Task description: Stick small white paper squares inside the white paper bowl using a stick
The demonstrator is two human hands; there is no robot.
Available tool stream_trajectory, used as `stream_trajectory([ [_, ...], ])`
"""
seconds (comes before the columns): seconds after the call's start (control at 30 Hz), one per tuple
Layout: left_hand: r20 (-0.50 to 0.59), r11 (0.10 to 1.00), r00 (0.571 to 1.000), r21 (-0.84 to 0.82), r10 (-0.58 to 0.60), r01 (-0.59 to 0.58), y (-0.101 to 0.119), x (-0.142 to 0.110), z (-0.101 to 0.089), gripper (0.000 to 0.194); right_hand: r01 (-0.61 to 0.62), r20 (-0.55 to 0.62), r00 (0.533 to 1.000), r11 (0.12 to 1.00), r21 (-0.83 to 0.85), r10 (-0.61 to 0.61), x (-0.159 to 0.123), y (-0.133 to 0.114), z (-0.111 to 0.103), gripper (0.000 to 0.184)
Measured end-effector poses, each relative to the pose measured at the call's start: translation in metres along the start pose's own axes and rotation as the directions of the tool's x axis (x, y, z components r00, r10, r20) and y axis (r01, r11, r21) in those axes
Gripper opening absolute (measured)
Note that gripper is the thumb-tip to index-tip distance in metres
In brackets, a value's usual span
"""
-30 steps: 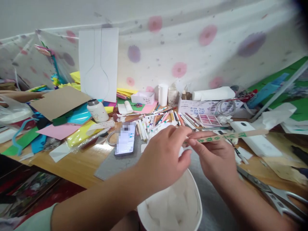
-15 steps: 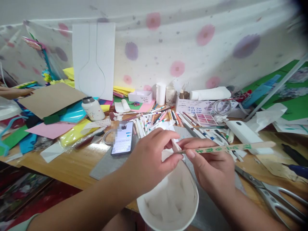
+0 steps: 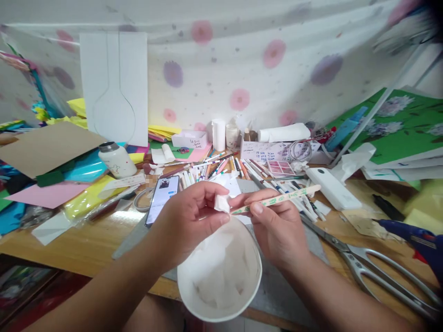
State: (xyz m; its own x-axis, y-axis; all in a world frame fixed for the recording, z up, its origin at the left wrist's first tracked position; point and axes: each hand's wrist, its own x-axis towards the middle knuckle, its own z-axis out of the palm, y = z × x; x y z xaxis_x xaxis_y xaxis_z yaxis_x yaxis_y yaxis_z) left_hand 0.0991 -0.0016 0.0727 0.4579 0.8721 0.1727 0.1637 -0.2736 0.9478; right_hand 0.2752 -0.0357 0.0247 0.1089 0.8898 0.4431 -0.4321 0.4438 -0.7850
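My right hand pinches a flat wooden stick with green marks, which points up to the right. My left hand pinches a small scrap of white paper at the stick's near end. Both hands hover above a white paper bowl lined with white tissue, which sits at the near edge of the wooden table. A phone with a lit screen lies just left of my left hand.
Several marker pens lie scattered behind the hands. Large metal scissors lie at the right, with a blue glue gun beyond. A white bottle, coloured paper sheets, a white box and a flowered curtain crowd the back.
The view has swung to the right and down. The stick has tilted and drawn in toward me. My left hand now pinches a white paper scrap at the stick's end.
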Motion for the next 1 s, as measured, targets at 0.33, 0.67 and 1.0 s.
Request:
stream_trajectory([
  [0.33,-0.039,0.967,0.990,-0.220,-0.137,0.125,-0.004,-0.001,0.000,0.026,0.115,0.029,0.993,0.992,-0.059,-0.114,-0.009,-0.001,0.001,0.008],
  [0.67,0.035,0.928,0.988,-0.340,-0.147,0.150,-0.014,-0.001,-0.005,0.027,0.262,0.105,0.965,0.914,-0.310,-0.241,-0.010,-0.010,0.001,0.014],
  [1.0,-0.002,0.940,0.987,-0.306,-0.163,0.154,-0.012,-0.003,-0.009,0.027,0.363,0.211,0.929,0.859,-0.360,-0.304,-0.011,-0.011,0.002,0.020],
])
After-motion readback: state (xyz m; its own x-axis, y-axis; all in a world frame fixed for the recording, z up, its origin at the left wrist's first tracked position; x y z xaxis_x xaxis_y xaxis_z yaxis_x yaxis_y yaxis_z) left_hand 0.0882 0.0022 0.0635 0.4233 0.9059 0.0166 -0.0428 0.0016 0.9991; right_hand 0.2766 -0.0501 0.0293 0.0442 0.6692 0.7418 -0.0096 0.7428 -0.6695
